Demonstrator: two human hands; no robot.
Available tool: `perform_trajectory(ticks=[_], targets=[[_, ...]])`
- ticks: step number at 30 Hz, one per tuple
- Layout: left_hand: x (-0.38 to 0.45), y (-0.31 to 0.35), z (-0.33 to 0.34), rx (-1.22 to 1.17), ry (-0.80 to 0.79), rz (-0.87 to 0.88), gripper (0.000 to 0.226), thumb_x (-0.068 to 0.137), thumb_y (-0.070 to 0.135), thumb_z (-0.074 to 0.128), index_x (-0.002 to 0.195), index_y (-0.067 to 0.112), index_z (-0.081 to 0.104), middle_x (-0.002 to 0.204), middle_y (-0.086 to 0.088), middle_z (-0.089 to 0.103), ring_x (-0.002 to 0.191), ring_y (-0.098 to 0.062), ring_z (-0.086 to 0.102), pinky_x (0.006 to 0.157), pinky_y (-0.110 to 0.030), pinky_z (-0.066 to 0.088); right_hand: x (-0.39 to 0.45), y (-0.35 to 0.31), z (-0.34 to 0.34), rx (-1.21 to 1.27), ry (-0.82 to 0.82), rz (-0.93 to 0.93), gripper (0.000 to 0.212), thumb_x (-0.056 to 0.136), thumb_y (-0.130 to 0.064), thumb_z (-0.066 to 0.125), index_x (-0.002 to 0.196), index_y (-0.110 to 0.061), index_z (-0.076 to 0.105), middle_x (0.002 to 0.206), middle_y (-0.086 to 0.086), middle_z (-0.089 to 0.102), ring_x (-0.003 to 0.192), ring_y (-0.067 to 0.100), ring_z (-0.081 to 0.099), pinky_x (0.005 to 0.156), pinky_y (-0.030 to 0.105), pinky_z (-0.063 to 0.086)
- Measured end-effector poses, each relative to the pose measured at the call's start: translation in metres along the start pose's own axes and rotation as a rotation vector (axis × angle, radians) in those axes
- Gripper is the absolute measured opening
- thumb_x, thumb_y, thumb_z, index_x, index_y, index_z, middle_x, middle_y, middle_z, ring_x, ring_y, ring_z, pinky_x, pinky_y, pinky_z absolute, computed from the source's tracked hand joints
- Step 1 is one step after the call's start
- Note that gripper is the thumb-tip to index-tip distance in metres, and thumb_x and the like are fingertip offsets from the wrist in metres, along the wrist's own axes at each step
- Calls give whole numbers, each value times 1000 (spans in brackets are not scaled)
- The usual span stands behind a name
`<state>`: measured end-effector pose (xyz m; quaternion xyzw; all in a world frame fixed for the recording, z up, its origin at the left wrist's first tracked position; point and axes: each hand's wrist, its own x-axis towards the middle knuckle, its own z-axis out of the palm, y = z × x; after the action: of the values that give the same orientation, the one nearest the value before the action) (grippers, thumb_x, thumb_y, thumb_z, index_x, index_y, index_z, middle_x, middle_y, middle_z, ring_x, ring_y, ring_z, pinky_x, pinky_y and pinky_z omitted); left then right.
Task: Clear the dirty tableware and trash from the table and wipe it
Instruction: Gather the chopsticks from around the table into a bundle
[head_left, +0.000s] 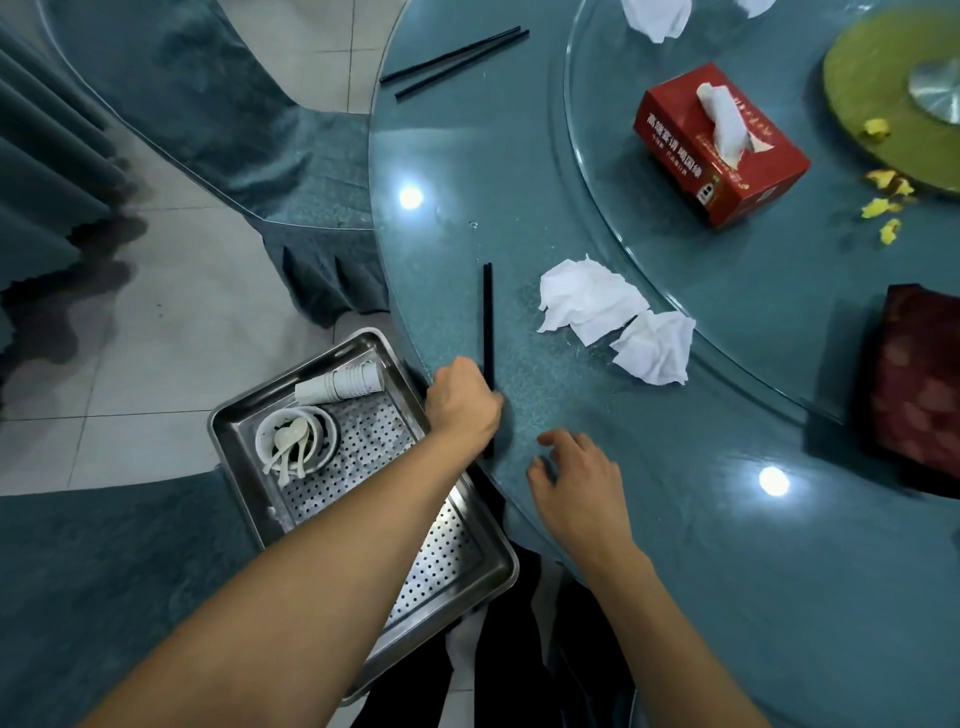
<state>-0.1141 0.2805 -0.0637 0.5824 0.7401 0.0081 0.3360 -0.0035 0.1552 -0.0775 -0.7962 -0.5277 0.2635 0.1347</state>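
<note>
Tableware already gathered sits in a perforated steel tray (488, 566) just off the table's left edge: a stack of white paper cups (343, 384) lying on its side at the far end, beside it nested white bowls (298, 439) with white spoons (288, 449) in them. On the round teal table (727, 571), near that same left edge, black chopsticks (487, 322), probably a pair though only one dark line reads clearly, pointing away from the edge, with the left hand (462, 405) closed round the near end. Right hand (576, 483) just beside it, fingers loosely spread, holding nothing, fingertips at or just above the glass. Farther right, two crumpled white napkins (613, 317) touching each other near the rim of the glass turntable (727, 291). On the turntable, a red tissue box (722, 150) with a tissue sticking up, and yellow scraps (883, 200). At the far edge, another pair of black chopsticks (457, 60).
</note>
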Motion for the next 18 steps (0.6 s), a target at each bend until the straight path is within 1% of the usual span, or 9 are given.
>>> perform_trajectory(ticks=[2, 5, 8, 10, 12, 14, 15, 16, 18], targets=[[-4, 2, -3, 36, -6, -21, 22, 81, 20, 73, 76, 9, 56, 95, -18, 68, 89, -40, 68, 68, -35, 49, 1, 0, -3, 17, -12, 5, 27, 90, -26, 61, 115, -19, 66, 103, 5, 66, 97, 29, 63, 86, 42, 44], [-16, -6, -4, 91, -18, -10, 25, 80, 21, 76, 71, 10, 54, 85, -13, 66, 82, -36, 68, 67, -35, 53, 6, -5, -8, 27, -57, 3, 29, 93, -29, 57, 120, -21, 63, 110, 3, 65, 102, 25, 62, 92, 40, 42], [-25, -15, 2, 183, 8, 28, 21, 84, 13, 71, 72, 11, 54, 81, -11, 66, 79, -35, 68, 72, -42, 60, 10, -11, -10, 29, -87, -3, 30, 94, -31, 54, 122, -22, 62, 116, 2, 64, 107, 23, 61, 94, 39, 40], [-27, -18, 3, 197, 13, 36, 20, 84, 11, 70, 72, 10, 54, 77, -10, 64, 77, -34, 68, 70, -40, 60, 10, -14, -10, 27, -94, -6, 31, 94, -31, 54, 123, -22, 61, 116, 2, 63, 108, 24, 60, 94, 39, 40], [-27, -21, 2, 160, -23, 15, 25, 81, 17, 74, 68, 10, 54, 72, -8, 62, 74, -32, 67, 61, -33, 52, 7, -15, -11, 27, -97, 1, 30, 94, -30, 54, 122, -23, 61, 116, 1, 63, 107, 23, 60, 94, 40, 40], [-27, -28, 2, 46, -88, -12, 32, 77, 30, 81, 67, 8, 61, 68, -7, 65, 68, -28, 68, 55, -28, 46, 3, -14, -11, 32, -95, 13, 28, 94, -30, 54, 120, -22, 62, 112, 1, 65, 105, 22, 61, 93, 40, 42], [-28, -32, 2, -63, -126, -41, 34, 75, 34, 84, 68, 7, 65, 67, -8, 69, 65, -26, 70, 55, -28, 50, 0, -14, -11, 44, -94, 20, 26, 94, -30, 55, 117, -22, 63, 109, 1, 66, 103, 22, 61, 92, 40, 43], [-31, -36, 2, -225, -167, -83, 33, 76, 32, 86, 70, 4, 68, 68, -11, 72, 63, -24, 72, 56, -30, 56, -3, -13, -13, 70, -98, 28, 23, 94, -30, 56, 112, -21, 65, 105, 0, 68, 99, 22, 62, 90, 39, 45], [-43, -38, -1, -605, -257, -203, 21, 83, 13, 81, 76, -1, 68, 78, -23, 73, 61, -23, 71, 53, -32, 60, -11, -13, -18, 172, -144, 58, 16, 95, -32, 57, 97, -22, 69, 90, -4, 71, 86, 17, 64, 80, 35, 48]])
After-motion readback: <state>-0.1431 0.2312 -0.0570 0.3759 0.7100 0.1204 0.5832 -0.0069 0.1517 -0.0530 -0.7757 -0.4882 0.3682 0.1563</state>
